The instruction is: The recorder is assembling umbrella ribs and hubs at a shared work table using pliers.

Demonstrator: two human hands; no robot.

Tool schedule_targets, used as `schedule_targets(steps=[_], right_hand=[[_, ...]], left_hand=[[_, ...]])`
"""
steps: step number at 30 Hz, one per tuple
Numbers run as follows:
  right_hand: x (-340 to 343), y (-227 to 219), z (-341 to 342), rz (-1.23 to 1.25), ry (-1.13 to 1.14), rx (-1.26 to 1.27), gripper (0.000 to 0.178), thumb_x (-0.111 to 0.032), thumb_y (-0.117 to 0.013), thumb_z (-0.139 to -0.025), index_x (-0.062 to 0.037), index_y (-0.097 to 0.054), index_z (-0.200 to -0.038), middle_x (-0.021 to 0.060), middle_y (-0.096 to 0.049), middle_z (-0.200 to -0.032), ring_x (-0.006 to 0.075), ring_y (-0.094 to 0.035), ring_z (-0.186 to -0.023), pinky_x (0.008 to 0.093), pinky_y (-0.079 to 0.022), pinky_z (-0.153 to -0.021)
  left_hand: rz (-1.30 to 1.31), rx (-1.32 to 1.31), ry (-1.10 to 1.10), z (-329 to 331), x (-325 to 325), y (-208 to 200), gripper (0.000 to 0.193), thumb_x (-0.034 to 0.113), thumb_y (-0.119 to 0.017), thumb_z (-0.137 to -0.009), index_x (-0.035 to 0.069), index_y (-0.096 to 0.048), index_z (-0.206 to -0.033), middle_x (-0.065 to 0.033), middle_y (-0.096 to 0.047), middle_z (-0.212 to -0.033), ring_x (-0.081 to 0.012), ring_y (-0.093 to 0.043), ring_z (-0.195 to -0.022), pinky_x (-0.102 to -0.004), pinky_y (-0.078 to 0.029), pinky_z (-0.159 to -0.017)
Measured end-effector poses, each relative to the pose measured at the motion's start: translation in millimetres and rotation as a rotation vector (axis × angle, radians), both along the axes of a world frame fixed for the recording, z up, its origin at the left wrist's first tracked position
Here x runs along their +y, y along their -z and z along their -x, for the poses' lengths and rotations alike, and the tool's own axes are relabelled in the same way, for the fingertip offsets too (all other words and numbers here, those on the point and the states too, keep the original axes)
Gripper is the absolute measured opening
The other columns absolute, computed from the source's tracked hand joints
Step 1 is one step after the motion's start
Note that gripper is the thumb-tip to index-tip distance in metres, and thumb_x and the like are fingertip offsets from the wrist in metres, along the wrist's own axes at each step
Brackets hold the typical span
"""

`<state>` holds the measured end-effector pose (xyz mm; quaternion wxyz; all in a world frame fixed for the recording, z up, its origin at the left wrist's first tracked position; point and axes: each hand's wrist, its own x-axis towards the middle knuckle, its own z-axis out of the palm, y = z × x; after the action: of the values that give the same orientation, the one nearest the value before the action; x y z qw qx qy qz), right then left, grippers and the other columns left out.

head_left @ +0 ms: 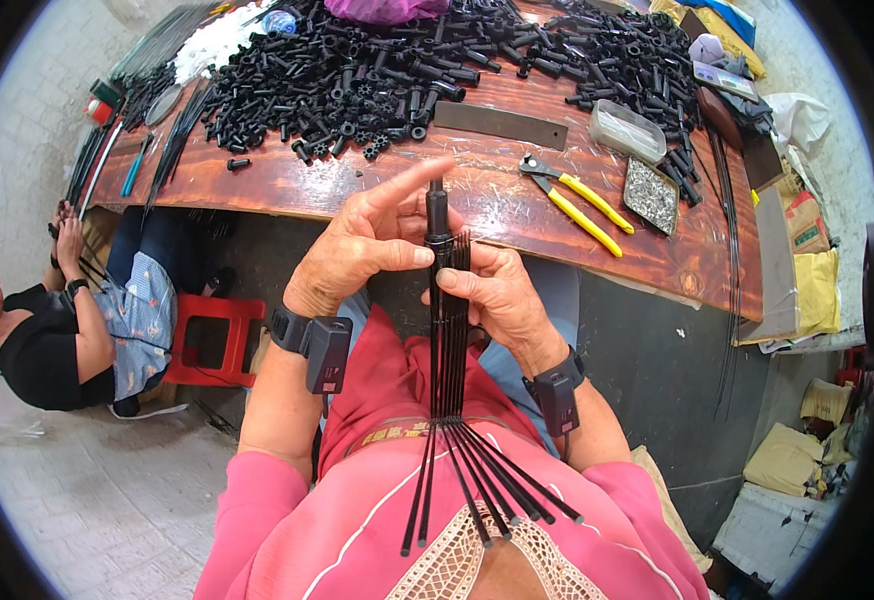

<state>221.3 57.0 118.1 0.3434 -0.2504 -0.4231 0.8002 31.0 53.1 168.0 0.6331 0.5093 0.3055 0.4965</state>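
In front of my lap I hold a black umbrella frame (447, 350), a shaft with a bundle of thin ribs whose ends fan out toward my chest. At its top is a black tubular plastic piece (437, 213). My left hand (372, 235) grips the frame just below that piece, thumb pressed on it and index finger stretched out past the top. My right hand (487, 290) pinches the ribs from the right, its thumb lying across them. The fingers behind the frame are partly hidden.
A wooden table (517, 215) ahead bears heaped black plastic parts (347, 80), yellow-handled pliers (582, 205), a flat metal bar (500, 125), a tin of small metal pieces (650, 195) and a clear plastic box (625, 130). At left, another person (47, 340) sits near a red stool (215, 335).
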Motion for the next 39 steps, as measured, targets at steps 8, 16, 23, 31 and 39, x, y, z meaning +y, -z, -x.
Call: schedule_targets(steps=[8, 16, 23, 31, 39], right_hand=[[-1, 3, -1, 0.014, 0.019, 0.015, 0.021, -0.015, -0.07, -0.086, -0.002, -0.067, -0.103, 0.0108, -0.071, -0.081, 0.0053, -0.059, -0.053, 0.0139, -0.038, -0.04], [-2, 3, 0, 0.037, 0.037, 0.021, 0.022, -0.016, -0.07, -0.087, -0.0024, -0.067, -0.103, 0.0109, -0.071, -0.08, 0.0055, -0.059, -0.053, 0.0143, -0.038, -0.04], [-3, -2, -1, 0.072, 0.012, 0.013, 0.021, -0.015, -0.072, -0.084, -0.004, -0.07, -0.101, 0.0023, -0.069, -0.08, 0.0049, -0.061, -0.061, 0.0149, -0.039, -0.044], [-3, 3, 1, 0.071, 0.024, 0.057, 0.026, -0.017, -0.074, -0.083, -0.0053, -0.069, -0.105, 0.0024, -0.07, -0.079, 0.0034, -0.06, -0.061, 0.0156, -0.037, -0.042], [2, -4, 1, 0.003, -0.055, -0.004, 0.027, -0.019, -0.076, -0.081, -0.0048, -0.069, -0.104, 0.0015, -0.069, -0.077, 0.0034, -0.057, -0.058, 0.0178, -0.036, -0.042]], left_hand=[[0.056, 0.156, 0.05, 3, 0, -3, 0.061, -0.007, -0.062, -0.075, 0.002, -0.052, -0.135, -0.0124, -0.063, -0.115, -0.0186, -0.064, -0.098, -0.0253, -0.055, -0.073], [0.053, 0.222, 0.021, 1, 0, -7, 0.059, -0.009, -0.063, -0.076, 0.0, -0.053, -0.133, -0.0128, -0.065, -0.111, -0.0181, -0.065, -0.096, -0.0259, -0.055, -0.078], [0.054, 0.232, -0.001, 1, 1, -3, 0.057, -0.009, -0.064, -0.075, -0.002, -0.054, -0.131, -0.0134, -0.065, -0.11, -0.0184, -0.066, -0.095, -0.0257, -0.055, -0.076], [-0.089, -0.156, 0.146, 11, 14, 50, 0.065, -0.005, -0.068, -0.073, 0.025, -0.059, -0.13, -0.0173, -0.063, -0.121, -0.0449, -0.041, -0.132, -0.058, -0.032, -0.11], [-0.142, -0.456, 0.227, 0, 18, 68, 0.062, -0.004, -0.068, -0.075, 0.033, -0.063, -0.124, -0.0178, -0.062, -0.122, -0.042, -0.03, -0.139, -0.0612, -0.019, -0.114]])
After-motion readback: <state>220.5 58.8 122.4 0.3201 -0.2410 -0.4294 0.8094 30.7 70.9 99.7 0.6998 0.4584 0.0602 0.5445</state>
